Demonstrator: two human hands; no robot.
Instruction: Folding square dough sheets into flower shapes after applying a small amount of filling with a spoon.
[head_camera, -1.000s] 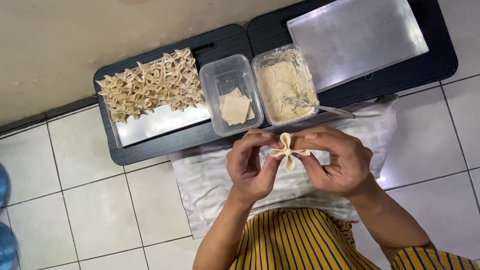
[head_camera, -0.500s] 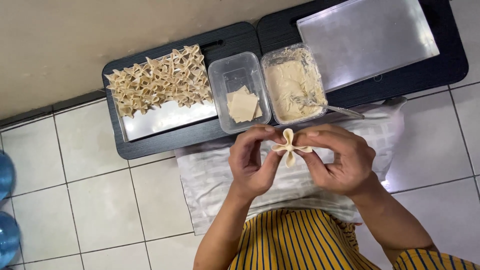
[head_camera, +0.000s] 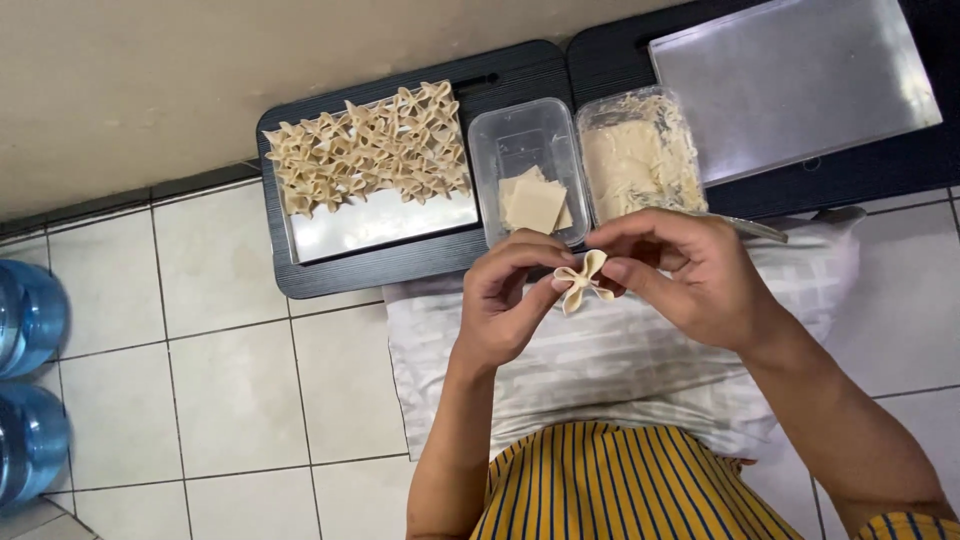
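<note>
Floor (head_camera: 230, 390): pale tiles, seen from above. Two blue water bottles (head_camera: 30, 380) stood at the left edge.

Two black boards (head_camera: 400, 270) lay side by side along the wall. An empty steel tray (head_camera: 790, 80) sat on the right one. A second tray (head_camera: 380, 225) sat on the left one, its far half covered with folded dumplings (head_camera: 365, 145) packed close and touching.

A white cloth (head_camera: 620, 370) was spread between the boards and the person's lap.

Two clear tubs stood between the trays. The filling tub (head_camera: 640, 150) held a pale, shredded-looking mass; a metal utensil (head_camera: 750, 228) lay by its near edge. The wrapper tub (head_camera: 525, 170) held a short stack of square wrappers (head_camera: 535, 203).

Left hand (head_camera: 505, 300) and right hand (head_camera: 690, 275) were raised over the cloth, just in front of the tubs. Both were closed narrowly, fingertips pinched on one dumpling (head_camera: 583, 280) held between them, clear of cloth and tubs.

Handling, judged: the dumpling looked very light, soft and limp, its thin dough lobes flaring out from a gathered middle. Likely to tear or lose shape if squeezed on the lobes; possibly tacky where the dough is pressed. The best hold appeared to be the pinched centre, taken lightly with fingertips from both sides, as both hands did here. Whether filling sat inside could not be seen.
</note>
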